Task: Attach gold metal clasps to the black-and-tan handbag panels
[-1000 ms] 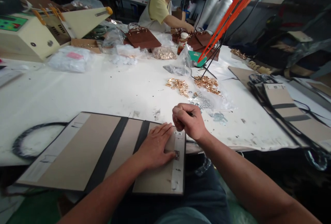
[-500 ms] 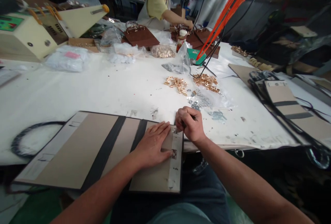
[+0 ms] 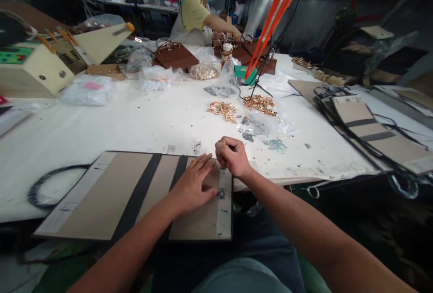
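Note:
A flat, opened-out bag panel [image 3: 135, 167], with beige board, dark bands and a pale strip along each end, lies at the table's front edge. My left hand [image 3: 193, 185] rests flat on its right part, fingers spread, thumb beside a small metal plate [image 3: 222, 193] on the pale strip. At the strip's upper end, my right hand [image 3: 233, 155] is a fist around a dark thing, mostly hidden; a shiny bit shows beneath the fist. A dark looped handle [image 3: 39, 185] sticks out on the panel's left.
Gold-coloured fittings [image 3: 223, 111] and small grey metal plates [image 3: 248, 135] lie beyond my right hand. More bag panels [image 3: 361, 121] are stacked at right. A cream machine [image 3: 37, 72] stands at left. Orange straps [image 3: 267, 27] hang down. A co-worker [image 3: 192, 13] works across the table.
The view has shifted slightly, so the scene sits a little differently. My right fist stays at the upper end of the strip, and my left hand still rests on the panel.

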### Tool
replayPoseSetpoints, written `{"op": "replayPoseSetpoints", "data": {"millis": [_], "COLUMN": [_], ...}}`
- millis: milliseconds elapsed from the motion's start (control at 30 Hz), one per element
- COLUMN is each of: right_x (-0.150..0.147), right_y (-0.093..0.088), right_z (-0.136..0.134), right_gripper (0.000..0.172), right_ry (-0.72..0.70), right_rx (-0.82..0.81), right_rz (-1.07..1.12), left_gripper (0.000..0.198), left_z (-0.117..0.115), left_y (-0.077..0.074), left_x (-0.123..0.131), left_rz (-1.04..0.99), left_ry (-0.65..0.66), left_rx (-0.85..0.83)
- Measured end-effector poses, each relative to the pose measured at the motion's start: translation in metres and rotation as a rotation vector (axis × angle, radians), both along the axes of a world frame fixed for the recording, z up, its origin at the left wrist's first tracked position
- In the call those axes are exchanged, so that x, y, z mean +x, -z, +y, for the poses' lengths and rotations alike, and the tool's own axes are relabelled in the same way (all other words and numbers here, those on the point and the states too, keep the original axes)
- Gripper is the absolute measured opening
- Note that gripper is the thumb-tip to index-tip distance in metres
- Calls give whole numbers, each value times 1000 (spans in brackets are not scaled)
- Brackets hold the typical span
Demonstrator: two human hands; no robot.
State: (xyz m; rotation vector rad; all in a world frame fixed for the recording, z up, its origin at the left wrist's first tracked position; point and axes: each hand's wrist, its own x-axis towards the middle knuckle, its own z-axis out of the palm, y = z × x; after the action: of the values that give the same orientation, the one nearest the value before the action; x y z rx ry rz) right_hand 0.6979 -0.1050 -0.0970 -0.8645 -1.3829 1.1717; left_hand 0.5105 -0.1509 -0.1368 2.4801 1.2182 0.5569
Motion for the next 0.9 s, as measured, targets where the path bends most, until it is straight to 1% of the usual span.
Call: {"op": "replayPoseSetpoints", "data": {"millis": [67,167,200,267,300,400,567,700,833,900], "right_x": [0,-2,-2,-2,-2,5,18,21,21,22], "right_y": [0,0,-1,-2,-3,-6,-4,8,21,24], "right_z": [0,1,1,1,0,-8,-34,-45,-43,-43], "right_gripper": [42,41,41,42,43,45,45,45,43,42], "right_ry": [2,5,8,16,19,39,74,62,106,106], "right_rx": [-6,-15,-20,-26,-26,-44,-108,-162,-182,-173], "right_rz": [9,42,54,79,90,147,307,420,516,542], "left_gripper": [81,106,110,105,102,96,86,79,77,78], "left_z": [-21,-61,-73,-89,-94,-94,-84,-81,-81,-81], "left_y": [-1,6,11,19,23,25,10,3,3,4], "left_x": [-3,-8,-8,-9,-8,-4,0,2,3,3], "left_rz": [3,99,151,258,302,357,345,320,305,307], "left_ry": [-7,101,138,164,158,140,152,133,131,140], "left_rx": [84,147,157,172,176,170,119,97,90,70]}}
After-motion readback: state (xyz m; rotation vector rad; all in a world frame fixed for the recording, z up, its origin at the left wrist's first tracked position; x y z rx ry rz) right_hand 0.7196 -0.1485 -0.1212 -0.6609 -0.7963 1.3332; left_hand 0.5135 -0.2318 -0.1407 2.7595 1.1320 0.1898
